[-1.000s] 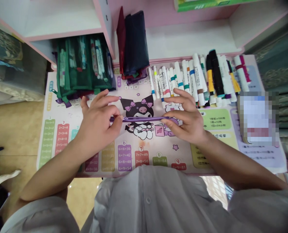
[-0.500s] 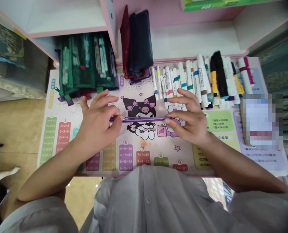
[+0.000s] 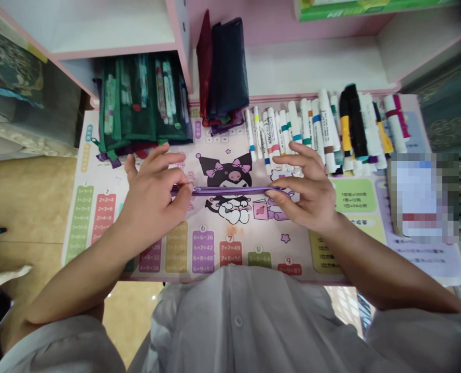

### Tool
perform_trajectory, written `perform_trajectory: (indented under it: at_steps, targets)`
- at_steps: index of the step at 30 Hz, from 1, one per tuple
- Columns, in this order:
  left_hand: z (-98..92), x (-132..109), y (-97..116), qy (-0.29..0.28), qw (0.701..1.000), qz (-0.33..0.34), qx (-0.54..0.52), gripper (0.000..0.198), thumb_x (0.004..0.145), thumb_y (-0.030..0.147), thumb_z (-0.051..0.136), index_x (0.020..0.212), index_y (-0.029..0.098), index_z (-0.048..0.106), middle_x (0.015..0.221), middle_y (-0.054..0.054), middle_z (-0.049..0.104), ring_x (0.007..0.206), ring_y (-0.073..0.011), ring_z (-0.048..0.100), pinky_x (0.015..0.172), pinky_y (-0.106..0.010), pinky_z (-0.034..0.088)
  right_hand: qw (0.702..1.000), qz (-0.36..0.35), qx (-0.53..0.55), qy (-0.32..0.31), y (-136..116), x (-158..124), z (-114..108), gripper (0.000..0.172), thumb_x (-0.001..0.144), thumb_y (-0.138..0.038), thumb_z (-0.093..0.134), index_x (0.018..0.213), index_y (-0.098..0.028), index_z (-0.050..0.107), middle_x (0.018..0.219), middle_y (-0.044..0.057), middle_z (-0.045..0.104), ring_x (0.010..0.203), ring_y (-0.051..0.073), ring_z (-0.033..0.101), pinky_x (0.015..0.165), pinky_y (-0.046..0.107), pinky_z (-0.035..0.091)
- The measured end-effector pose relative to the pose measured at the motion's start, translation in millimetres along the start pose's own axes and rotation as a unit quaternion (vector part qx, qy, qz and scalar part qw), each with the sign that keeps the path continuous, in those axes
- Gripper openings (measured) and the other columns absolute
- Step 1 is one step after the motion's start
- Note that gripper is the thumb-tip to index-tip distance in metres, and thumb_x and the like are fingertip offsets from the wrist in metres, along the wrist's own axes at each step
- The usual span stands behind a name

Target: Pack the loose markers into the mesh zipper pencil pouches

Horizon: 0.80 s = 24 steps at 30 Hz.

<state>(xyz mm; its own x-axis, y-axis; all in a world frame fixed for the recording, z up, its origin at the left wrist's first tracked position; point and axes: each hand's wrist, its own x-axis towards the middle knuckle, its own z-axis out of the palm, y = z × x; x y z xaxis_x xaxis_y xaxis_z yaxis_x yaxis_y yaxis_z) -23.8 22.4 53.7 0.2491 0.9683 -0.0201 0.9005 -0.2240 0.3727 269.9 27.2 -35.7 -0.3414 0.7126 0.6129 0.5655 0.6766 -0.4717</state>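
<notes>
Closest of all, a pale grey shirt (image 3: 238, 321) with a small button, right up against the near edge of the table (image 3: 144, 280). Two bare arms reaching out from it, one on each side.

Just past the near edge, a row of bright times-table boxes (image 3: 203, 254) printed on a pink mat (image 3: 113, 171) spread over the table top.

In the middle of the table, a long thin purple pouch (image 3: 230, 190). Seen from its top edge, running left to right. Right over a cartoon picture (image 3: 230, 173) with black ears and pink bows.

Pinched at its left end by the left hand (image 3: 152, 194): thumb and first finger shut tight on it, other fingers spread out above. Gripped at its right end by the right hand (image 3: 306, 199): fingers curled around it, two fingers lifted higher.

Off toward the right edge, a blurred patch (image 3: 422, 197), too fuzzy to tell.

Farther back, along the far edge on the right side, a long row of markers (image 3: 319, 134) lying side by side. Mostly white with coloured bands, one black and yellow.

In the middle of the far edge, dark blue and red pouches (image 3: 224, 67) standing up together.

At the far left corner, green mesh pouches (image 3: 137, 103) with pens inside, tucked under a pink shelf (image 3: 117, 49).

Farthest away, at the very top, a green book (image 3: 370, 8) on its side.
</notes>
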Motion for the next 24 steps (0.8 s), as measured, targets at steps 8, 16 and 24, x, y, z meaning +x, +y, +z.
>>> perform_trajectory:
  at_steps: [8,16,24]
  targets:
    - [-1.7,-3,-2,0.002,1.0,-0.008,0.003,0.02,0.086,0.03,0.052,0.069,0.024,0.059,0.131,0.0,0.063,0.138,-0.0314,0.044,0.116,-0.063,0.019,1.0,0.015,-0.007,-0.008,-1,1,0,0.007,0.08,-0.034,0.072,0.077,-0.028,0.069,0.118,0.003,0.067,0.129,0.036,0.052,0.107,0.065,0.043]
    - [-2.7,-7,-5,0.018,1.0,-0.007,0.01,0.022,0.088,0.032,0.051,0.07,0.023,0.059,0.129,-0.002,0.064,0.137,-0.0326,0.045,0.115,-0.063,0.022,1.0,0.003,-0.003,0.002,0,0,0,0.006,0.079,-0.032,0.072,0.079,-0.028,0.069,0.12,0.002,0.066,0.129,0.036,0.053,0.108,0.065,0.043]
    - [-2.4,-11,-12,0.026,0.999,-0.007,0.018,0.019,0.087,0.032,0.052,0.071,0.024,0.058,0.131,-0.002,0.063,0.138,-0.0321,0.043,0.116,-0.062,0.022,1.0,-0.011,0.008,0.015,-1,1,1,0.004,0.08,-0.029,0.073,0.08,-0.027,0.069,0.12,0.002,0.066,0.129,0.036,0.053,0.109,0.064,0.043]
